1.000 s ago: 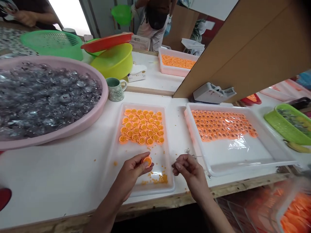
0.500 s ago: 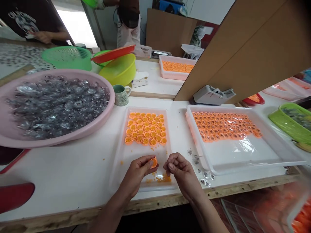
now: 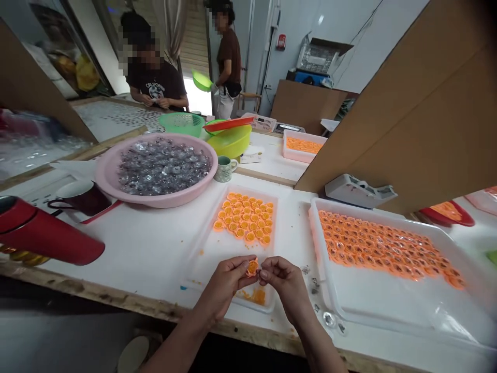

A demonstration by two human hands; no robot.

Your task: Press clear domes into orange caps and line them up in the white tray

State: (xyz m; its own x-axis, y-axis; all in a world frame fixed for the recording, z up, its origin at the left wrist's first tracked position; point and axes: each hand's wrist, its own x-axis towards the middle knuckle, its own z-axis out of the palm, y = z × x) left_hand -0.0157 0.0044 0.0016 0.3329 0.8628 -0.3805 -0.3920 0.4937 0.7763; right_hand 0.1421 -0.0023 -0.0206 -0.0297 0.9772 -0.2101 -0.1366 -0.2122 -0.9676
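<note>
My left hand [image 3: 229, 277] grips a small round orange cup [image 3: 252, 267] by its edge, above the near part of a white tray [image 3: 194, 267]. Close against the cup's right side is my right hand [image 3: 281, 277], its thumb and fingertips pinched together; what they hold, if anything, is too small to make out. Rows of similar orange cups [image 3: 250, 236] with yellowish filling lie in the tray's far half. Several small clear pieces [image 3: 329, 319] rest on the table right of the tray.
A pink basin [image 3: 155, 201] of clear pieces and a green mug [image 3: 224, 170] stand behind. At left is a red bottle [image 3: 58, 233]; at right, a larger tray [image 3: 337, 305] and tape dispenser [image 3: 357, 191]. Two people [image 3: 155, 85] are beyond the table.
The view has swung left and up, bringing the red bottle and the people into fuller view. My right fingertips have come in against the orange cup in my left hand.
</note>
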